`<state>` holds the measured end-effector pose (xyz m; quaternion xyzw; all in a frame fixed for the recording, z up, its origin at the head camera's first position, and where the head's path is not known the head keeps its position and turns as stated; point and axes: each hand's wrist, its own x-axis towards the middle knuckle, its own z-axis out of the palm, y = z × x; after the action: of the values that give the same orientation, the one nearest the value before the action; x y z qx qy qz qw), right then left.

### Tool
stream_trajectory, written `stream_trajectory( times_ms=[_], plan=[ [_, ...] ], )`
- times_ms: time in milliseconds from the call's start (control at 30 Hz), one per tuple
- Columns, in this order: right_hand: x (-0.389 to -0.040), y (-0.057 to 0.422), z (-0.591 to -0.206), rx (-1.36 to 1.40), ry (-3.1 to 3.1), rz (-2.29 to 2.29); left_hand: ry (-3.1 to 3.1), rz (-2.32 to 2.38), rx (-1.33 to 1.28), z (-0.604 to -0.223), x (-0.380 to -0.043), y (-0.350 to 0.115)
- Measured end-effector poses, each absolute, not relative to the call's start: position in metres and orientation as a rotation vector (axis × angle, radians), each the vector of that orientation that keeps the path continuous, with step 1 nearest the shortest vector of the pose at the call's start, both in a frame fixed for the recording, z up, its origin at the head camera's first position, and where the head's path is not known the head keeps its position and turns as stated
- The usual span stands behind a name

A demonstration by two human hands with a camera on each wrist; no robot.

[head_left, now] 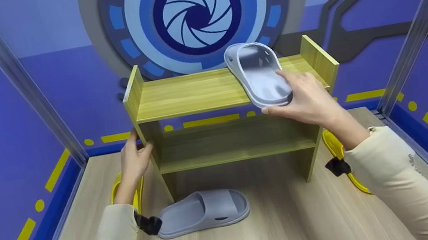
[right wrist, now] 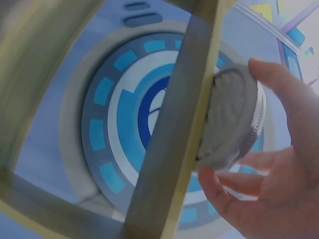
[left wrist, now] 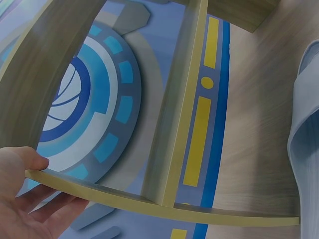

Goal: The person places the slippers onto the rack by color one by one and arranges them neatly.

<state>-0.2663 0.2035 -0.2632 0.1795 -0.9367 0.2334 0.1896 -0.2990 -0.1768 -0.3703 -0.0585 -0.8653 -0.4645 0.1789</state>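
Observation:
A small two-tier wooden shoe rack (head_left: 239, 139) stands in front of the back wall. My left hand (head_left: 135, 158) grips its left side panel, thumb on one face and fingers on the other in the left wrist view (left wrist: 65, 196). At the right of the top shelf, my right hand (head_left: 309, 96) holds a light grey slipper (head_left: 264, 80) by its heel end, thumb at the near edge and fingers along the right side. The slipper's toe points to the wall; its sole (right wrist: 232, 114) shows in the right wrist view. Another grey slipper (head_left: 220, 207) lies on the floor before the rack.
A yellow slipper (head_left: 139, 194) lies left of the rack, partly hidden by my left wrist. Another yellow slipper (head_left: 334, 145) lies to the right, partly behind my right sleeve. Blue patterned walls (head_left: 69, 75) with metal corner posts (head_left: 19, 75) enclose the wood-look floor (head_left: 278, 236).

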Motion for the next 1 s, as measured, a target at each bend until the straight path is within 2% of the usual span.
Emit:
stream_trajectory(
  times_ms=[600,1000],
  plan=[
    [-0.274,0.176,-0.277,0.32,-2.52,0.638,-2.432,-1.325,-0.176,-0.372,-0.299,-0.177],
    [-0.274,0.219,-0.269,0.471,-2.273,0.81,-2.436,-1.308,-0.173,-0.37,-0.298,-0.177]
  ],
)
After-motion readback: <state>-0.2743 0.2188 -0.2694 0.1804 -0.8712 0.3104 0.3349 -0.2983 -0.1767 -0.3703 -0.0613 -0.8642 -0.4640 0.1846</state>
